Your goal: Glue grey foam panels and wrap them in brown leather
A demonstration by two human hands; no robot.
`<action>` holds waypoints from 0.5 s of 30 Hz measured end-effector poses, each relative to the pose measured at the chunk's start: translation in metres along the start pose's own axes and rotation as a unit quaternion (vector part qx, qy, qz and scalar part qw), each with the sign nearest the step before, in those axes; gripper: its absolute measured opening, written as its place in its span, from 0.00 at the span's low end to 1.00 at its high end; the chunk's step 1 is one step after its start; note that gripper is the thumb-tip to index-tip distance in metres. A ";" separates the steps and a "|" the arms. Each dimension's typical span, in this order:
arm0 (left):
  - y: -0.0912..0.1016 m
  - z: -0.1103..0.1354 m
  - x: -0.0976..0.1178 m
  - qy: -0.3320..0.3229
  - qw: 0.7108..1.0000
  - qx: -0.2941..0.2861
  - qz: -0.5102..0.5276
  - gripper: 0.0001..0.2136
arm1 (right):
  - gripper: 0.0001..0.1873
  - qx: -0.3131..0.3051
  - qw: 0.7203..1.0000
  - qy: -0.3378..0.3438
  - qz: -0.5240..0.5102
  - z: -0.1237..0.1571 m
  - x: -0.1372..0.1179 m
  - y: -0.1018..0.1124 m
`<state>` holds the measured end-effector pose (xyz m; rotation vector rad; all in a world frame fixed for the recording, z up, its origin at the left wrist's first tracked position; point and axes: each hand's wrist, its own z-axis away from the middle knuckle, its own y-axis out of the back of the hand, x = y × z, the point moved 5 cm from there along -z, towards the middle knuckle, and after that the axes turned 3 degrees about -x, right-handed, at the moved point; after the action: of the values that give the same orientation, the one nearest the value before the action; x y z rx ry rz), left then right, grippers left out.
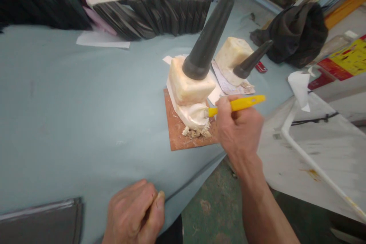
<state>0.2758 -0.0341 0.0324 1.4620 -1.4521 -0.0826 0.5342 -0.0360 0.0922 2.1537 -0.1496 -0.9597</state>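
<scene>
My right hand (240, 126) is closed around the yellow handle of a brush (247, 103). The brush's tip touches the creamy white paste in the low open mouth of a cream-coloured glue pot (191, 89). A tall black cone (210, 38) rises tilted from the pot's top. Under the pot lies a brown board (178, 135), with dried, crumbly glue (197, 132) at the pot's front lip. My left hand (134, 213) is curled into a fist by the table's near edge, apart from the pot, with nothing showing in it.
A second cream pot (233, 55) with a smaller black cone stands on paper behind. Stacked dark pieces (151, 15) line the table's (71, 114) back. A dark flat panel (42, 223) lies near left, a black bag (297, 32) back right. A white surface (323, 152) adjoins at right.
</scene>
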 end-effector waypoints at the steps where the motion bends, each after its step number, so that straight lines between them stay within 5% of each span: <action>1: 0.000 0.000 0.000 0.001 1.000 0.002 0.002 0.17 | 0.19 0.017 0.999 -0.017 -0.033 0.002 0.004 0.003; 6: 0.000 -0.002 -0.001 0.010 1.000 0.000 0.006 0.18 | 0.17 0.040 0.982 -0.070 -0.173 0.013 0.018 0.009; 15: -0.001 -0.002 0.000 0.019 1.000 -0.006 0.001 0.20 | 0.16 0.057 0.976 -0.068 -0.201 0.007 0.020 0.010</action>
<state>0.2777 -0.0327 0.0326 1.4458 -1.4201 -0.0623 0.5456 -0.0549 0.0844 2.2683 0.1784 -1.3591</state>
